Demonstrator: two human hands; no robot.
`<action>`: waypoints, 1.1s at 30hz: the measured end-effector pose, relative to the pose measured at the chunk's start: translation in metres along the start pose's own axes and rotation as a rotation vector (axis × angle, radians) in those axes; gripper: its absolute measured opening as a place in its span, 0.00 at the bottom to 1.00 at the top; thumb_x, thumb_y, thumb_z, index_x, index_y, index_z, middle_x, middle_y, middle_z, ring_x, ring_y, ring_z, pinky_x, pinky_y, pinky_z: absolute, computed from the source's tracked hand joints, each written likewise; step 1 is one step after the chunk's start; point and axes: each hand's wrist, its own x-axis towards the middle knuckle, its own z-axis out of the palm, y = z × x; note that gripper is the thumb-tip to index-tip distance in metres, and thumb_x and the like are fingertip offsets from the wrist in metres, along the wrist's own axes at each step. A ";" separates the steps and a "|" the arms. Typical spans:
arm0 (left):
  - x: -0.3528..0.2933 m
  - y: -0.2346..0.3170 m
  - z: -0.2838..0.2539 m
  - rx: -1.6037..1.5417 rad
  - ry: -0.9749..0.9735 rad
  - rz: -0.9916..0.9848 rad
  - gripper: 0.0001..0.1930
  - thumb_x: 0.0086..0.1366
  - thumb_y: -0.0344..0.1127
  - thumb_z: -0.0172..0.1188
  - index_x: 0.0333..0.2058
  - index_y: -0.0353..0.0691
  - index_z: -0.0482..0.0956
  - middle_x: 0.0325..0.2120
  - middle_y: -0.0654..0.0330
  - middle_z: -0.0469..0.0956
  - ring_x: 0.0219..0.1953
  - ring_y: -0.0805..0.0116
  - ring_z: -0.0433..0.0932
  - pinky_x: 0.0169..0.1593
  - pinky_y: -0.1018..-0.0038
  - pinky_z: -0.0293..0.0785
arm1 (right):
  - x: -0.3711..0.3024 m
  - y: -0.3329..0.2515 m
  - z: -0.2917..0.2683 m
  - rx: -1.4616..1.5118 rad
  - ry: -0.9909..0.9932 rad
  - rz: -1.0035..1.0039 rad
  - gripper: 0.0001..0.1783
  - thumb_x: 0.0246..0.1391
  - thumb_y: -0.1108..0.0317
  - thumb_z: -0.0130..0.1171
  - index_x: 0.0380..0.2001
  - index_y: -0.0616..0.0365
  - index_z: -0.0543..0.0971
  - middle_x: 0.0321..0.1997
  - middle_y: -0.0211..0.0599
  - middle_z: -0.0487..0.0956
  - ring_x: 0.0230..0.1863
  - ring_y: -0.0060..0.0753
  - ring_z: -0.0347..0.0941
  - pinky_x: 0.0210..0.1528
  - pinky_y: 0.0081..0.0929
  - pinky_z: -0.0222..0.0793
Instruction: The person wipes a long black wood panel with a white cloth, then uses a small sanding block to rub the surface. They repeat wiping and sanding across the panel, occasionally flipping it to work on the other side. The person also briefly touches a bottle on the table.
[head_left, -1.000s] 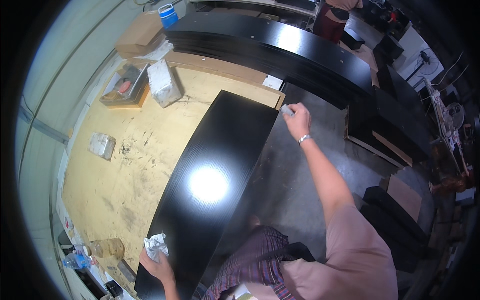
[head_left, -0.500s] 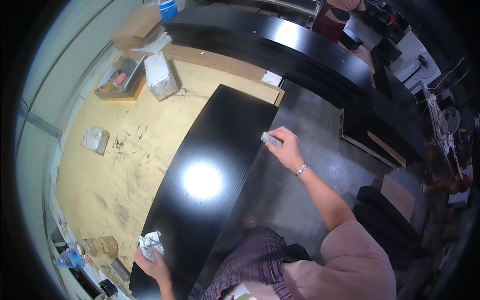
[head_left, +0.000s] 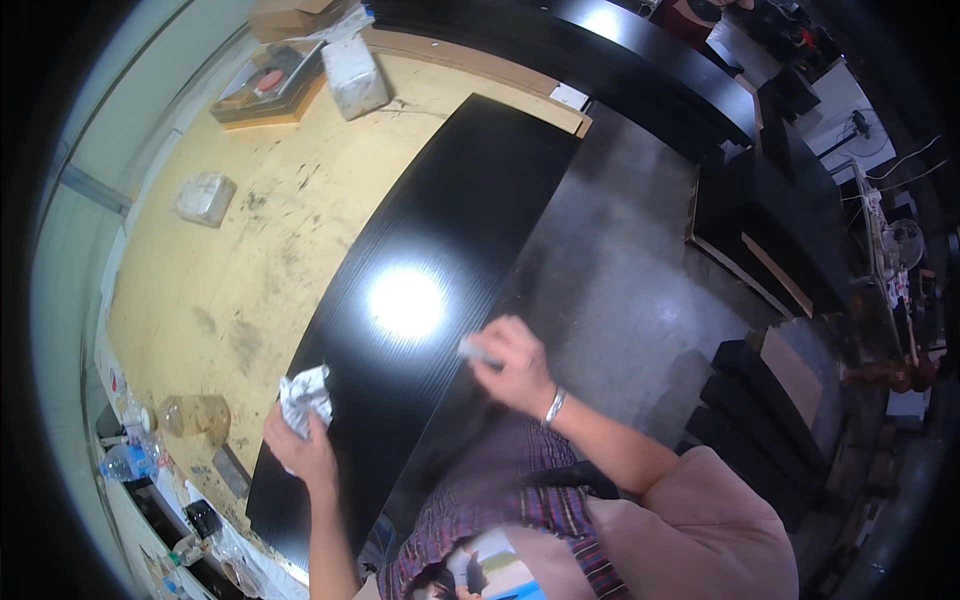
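Note:
A long black board [head_left: 430, 230] with visible wood grain and one curved long side lies across the pale yellow tabletop [head_left: 270, 270]. My right hand [head_left: 518, 368] is closed on a small grey block [head_left: 479, 351], held at the board's right long edge. Blur makes it hard to tell whether the block touches that edge. At the board's near left side, my left hand [head_left: 300, 452] grips a crumpled white wad [head_left: 306, 396], either cloth or paper. A bright lamp reflection shines on the board between my hands.
Two whitish wrapped blocks [head_left: 355, 78] [head_left: 205, 200] and an open box of small items [head_left: 268, 85] stand on the tabletop. Bottles [head_left: 128, 462] line the near left edge. Stacked black panels [head_left: 650, 60] lie beyond; more black pieces [head_left: 765, 400] stand at right.
My right hand has come nearer along the board's right edge with the grey block. My left hand keeps its hold on the white wad. The whole view has shifted.

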 end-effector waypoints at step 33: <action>-0.203 -0.232 -0.289 -0.932 0.579 -0.612 0.19 0.67 0.20 0.56 0.56 0.26 0.73 0.48 0.53 0.79 0.47 0.67 0.79 0.52 0.69 0.76 | -0.274 -0.316 0.221 0.295 -0.790 -0.774 0.18 0.35 0.70 0.64 0.35 0.62 0.78 0.35 0.35 0.72 0.40 0.38 0.73 0.37 0.33 0.71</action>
